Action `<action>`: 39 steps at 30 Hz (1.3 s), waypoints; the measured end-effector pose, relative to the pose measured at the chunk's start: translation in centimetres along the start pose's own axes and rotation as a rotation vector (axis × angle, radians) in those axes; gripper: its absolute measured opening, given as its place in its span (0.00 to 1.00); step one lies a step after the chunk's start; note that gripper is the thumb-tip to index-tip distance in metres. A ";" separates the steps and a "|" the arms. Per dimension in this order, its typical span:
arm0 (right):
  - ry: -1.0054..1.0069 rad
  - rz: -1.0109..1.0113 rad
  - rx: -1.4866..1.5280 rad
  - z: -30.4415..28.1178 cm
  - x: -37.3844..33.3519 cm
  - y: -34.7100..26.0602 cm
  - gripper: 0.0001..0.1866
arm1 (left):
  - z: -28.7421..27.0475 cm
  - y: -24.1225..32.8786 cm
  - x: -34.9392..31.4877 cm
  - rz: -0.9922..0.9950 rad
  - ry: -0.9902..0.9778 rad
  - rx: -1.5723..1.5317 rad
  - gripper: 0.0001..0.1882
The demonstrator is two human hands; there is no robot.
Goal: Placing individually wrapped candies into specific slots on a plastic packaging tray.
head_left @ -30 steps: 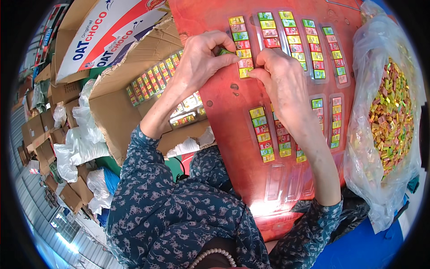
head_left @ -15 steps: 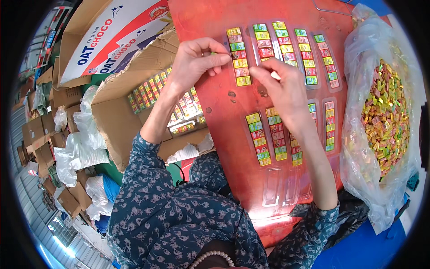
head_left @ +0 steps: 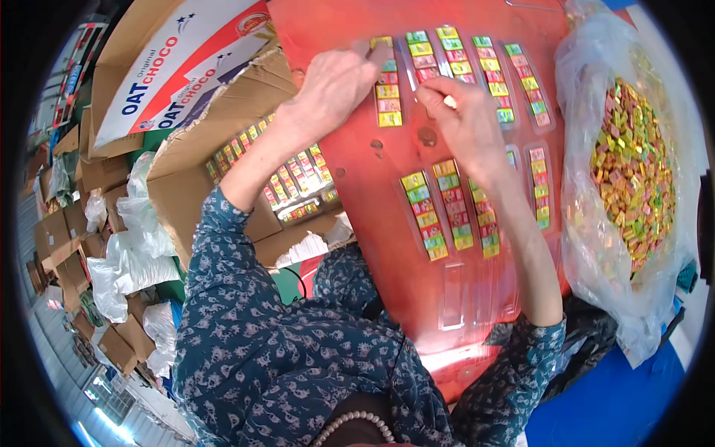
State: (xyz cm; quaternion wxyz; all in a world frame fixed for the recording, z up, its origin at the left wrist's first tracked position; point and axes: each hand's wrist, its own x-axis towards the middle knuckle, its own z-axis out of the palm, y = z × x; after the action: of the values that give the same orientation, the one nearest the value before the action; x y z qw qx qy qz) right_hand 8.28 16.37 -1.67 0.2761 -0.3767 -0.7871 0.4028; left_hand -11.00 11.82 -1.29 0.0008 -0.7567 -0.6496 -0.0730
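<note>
Narrow clear plastic strips of small wrapped pieces in yellow, green and red lie in two rows on a red table. My left hand [head_left: 335, 88] reaches over the upper part of the leftmost far strip [head_left: 388, 104], fingertips closed together at its cells. Whatever they pinch is hidden and blurred. Just right of that strip, my right hand [head_left: 471, 123] is closed, thumb against curled fingers. A small pale bit shows among its fingers, too small to name. The hand and forearm cover parts of the strips below; a filled near strip [head_left: 424, 214] stays in sight.
Unfilled clear trays [head_left: 452, 296] lie near the table's front edge. A large clear plastic bag [head_left: 577, 216] of loose wrapped pieces stands at right. Left of the red table [head_left: 357, 190], an open cardboard box [head_left: 175, 190] holds filled strips. White bags and cartons stand beyond it.
My left hand has moved right and away from me, from beside the leftmost far strip onto its upper cells. My right hand stays closed near that strip. The whole view has shifted slightly.
</note>
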 end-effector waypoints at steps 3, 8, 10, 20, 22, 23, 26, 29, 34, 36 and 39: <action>-0.105 0.517 0.579 -3.0 -0.9 -0.5 0.14 | 0.1 -0.8 0.1 0.056 0.039 -0.013 0.20; -0.066 0.590 0.957 -9.4 -5.5 -0.8 0.12 | -3.5 0.7 -0.8 -0.206 0.013 -0.795 0.11; -0.111 0.605 0.953 -10.9 -7.1 -1.2 0.13 | -4.4 1.6 -1.8 -0.373 -0.146 -1.314 0.09; 0.182 -0.047 0.120 -4.6 -13.6 -6.2 0.24 | -4.2 14.7 -4.4 -0.599 -0.555 -2.390 0.23; 0.199 -0.163 -0.101 -4.6 -14.5 -5.6 0.24 | -2.2 15.0 -5.4 -0.742 -0.459 -2.459 0.21; 0.195 -0.198 -0.167 -4.6 -14.5 -5.0 0.23 | -2.5 15.8 -5.3 -0.817 -0.415 -2.443 0.18; 0.231 -0.212 -0.310 -4.5 -15.2 -4.3 0.21 | -0.1 15.9 -5.9 -0.611 -0.501 -2.849 0.22; 0.226 -0.213 -0.417 -5.1 -15.5 -4.3 0.22 | -0.3 16.8 -5.6 -0.639 -0.491 -2.836 0.21; 0.202 -0.146 -0.248 -6.7 -17.1 -4.2 0.21 | -1.0 18.1 -6.1 -0.630 -0.445 -2.716 0.22; 0.179 -0.161 -0.265 -6.9 -17.9 -4.5 0.20 | -1.0 18.2 -6.5 -0.551 -0.537 -2.822 0.24; 0.137 -0.252 -0.575 -6.9 -19.3 -5.1 0.20 | -3.0 20.1 -6.9 -0.882 -0.592 -2.546 0.26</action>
State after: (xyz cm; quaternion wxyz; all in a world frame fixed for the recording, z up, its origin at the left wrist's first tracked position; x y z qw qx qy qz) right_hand 22.38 1.56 3.71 0.2582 -0.3652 -0.8888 0.1003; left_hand 7.47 1.56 2.77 -0.8452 0.0440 -0.2952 -0.4434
